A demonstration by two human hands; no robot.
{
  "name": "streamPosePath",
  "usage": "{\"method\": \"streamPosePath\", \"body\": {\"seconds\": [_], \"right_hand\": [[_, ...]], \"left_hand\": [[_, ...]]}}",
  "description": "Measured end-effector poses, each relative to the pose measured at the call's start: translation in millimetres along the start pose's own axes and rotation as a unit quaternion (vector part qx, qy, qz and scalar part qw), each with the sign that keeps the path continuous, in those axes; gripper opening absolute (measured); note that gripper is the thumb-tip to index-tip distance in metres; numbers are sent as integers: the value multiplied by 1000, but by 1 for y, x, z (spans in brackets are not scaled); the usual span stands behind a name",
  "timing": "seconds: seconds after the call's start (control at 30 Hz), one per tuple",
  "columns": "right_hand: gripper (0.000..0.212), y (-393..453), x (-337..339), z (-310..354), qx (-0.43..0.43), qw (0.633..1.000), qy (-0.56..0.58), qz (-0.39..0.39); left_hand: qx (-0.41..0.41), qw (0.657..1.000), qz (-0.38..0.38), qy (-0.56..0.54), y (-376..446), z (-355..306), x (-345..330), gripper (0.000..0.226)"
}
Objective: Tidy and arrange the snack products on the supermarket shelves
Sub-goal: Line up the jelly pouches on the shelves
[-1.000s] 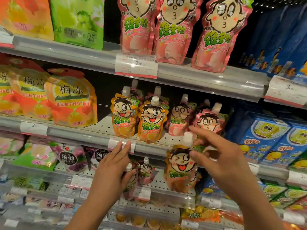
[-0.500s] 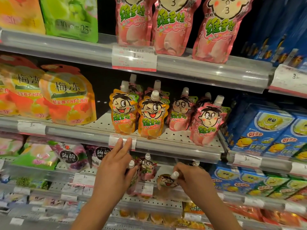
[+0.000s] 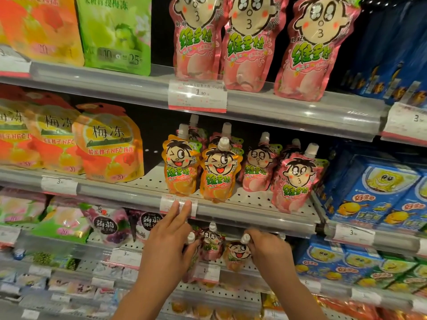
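Shelf rail (image 3: pixel 254 212) overhangs the lower shelf, where the orange pouch (image 3: pixel 236 255) stands. Right hand (image 3: pixel 269 251) pinches its neck by the cap (image 3: pixel 245 238); left hand (image 3: pixel 168 248) seemingly grips a neighbouring pouch (image 3: pixel 193 257), two fingers straight. Seat it upright, face forward.

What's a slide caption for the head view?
Right hand sets an orange pouch on the lower shelf; left hand steadies another.

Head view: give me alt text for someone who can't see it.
The right hand grips an orange winking-face spout pouch on a lower supermarket shelf, while the left hand holds a neighbouring pouch. Above stand orange and pink pouches.
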State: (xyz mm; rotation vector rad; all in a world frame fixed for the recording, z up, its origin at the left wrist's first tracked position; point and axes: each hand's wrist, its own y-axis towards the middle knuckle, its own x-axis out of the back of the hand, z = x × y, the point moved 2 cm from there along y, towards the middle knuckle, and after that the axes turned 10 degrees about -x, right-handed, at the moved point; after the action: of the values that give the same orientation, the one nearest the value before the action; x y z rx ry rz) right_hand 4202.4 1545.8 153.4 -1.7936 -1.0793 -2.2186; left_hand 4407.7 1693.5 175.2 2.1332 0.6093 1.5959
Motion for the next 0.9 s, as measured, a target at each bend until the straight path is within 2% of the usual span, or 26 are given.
{"method": "streamPosePath", "body": {"seconds": [0.3,0.43,0.63,0.7,0.8,0.9], "right_hand": [[32,-5,-20,-3,-26,994,-14,-102],[23,-7,-25,-4,-33,988,-25,-152],[20,-5,-21,1,-20,990,-14,-140],[25,-6,-19,2,-10,993,-11,-121],[57,-12,-13,2,-20,997,-9,-78],[72,-23,-9,5,-36,999,22,-29]], "left_hand": [[1,1000,10,-6,0,2,-2,40],[2,1000,11,-3,-1,1,-1,31],[4,1000,8,-2,-1,1,-2,33],[4,1000,7,1,-1,1,-2,33],[3,1000,6,2,-1,2,-2,34],[0,1000,6,2,-1,3,-2,31]]}}
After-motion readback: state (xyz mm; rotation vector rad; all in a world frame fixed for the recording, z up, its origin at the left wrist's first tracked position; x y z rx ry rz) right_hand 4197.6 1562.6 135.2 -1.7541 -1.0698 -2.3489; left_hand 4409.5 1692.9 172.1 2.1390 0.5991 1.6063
